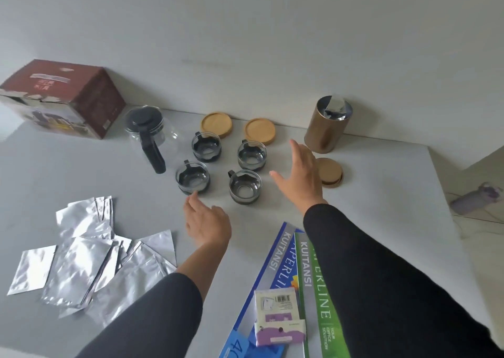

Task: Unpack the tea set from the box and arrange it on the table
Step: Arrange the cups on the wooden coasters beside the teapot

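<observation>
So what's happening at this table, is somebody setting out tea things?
Yes. A person is laying out a tea set. The glass teapot, four glass cups and three bamboo coasters already stand on the table, with the brown box pushed to the back left. Both hands are open and hold nothing: the left hand hovers near the front-left cup, the right hand reaches toward the coaster by the gold canister. Foil pouches lie at the left.

A dark red cardboard box (62, 98) is lying at upper left. A glass teapot with black lid and handle (148, 132) is standing upright beside it. Four glass cups in black holders (206, 147) are sitting centre frame, below round wooden coasters (216, 125).
</observation>
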Demonstrator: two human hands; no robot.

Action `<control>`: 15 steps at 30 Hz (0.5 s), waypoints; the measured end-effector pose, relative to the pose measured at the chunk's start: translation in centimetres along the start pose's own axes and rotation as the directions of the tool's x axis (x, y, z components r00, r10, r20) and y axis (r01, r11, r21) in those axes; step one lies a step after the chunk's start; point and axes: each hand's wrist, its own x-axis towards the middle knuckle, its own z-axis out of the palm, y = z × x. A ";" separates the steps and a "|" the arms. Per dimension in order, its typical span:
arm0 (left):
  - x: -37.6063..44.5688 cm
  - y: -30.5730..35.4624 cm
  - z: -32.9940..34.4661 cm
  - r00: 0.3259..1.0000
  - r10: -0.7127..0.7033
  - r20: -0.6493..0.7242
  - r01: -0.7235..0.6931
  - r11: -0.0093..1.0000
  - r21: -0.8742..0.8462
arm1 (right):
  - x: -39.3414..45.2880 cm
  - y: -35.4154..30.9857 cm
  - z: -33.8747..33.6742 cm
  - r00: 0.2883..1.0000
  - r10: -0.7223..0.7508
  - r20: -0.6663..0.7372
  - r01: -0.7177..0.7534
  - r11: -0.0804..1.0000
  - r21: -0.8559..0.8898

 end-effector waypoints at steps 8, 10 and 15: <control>1.0 -2.2 3.3 0.993 -0.120 -0.022 0.122 0.969 0.216 | 3.9 1.4 2.1 0.971 -0.132 0.199 0.102 0.983 0.155; 0.8 -2.3 3.9 0.992 -0.120 -0.046 0.128 0.952 0.277 | 4.8 1.9 2.5 0.956 -0.156 0.249 0.113 0.977 0.179; 0.7 -2.1 4.7 0.985 -0.142 -0.096 0.167 0.918 0.360 | 6.3 2.3 4.1 0.933 -0.213 0.290 0.135 0.954 0.266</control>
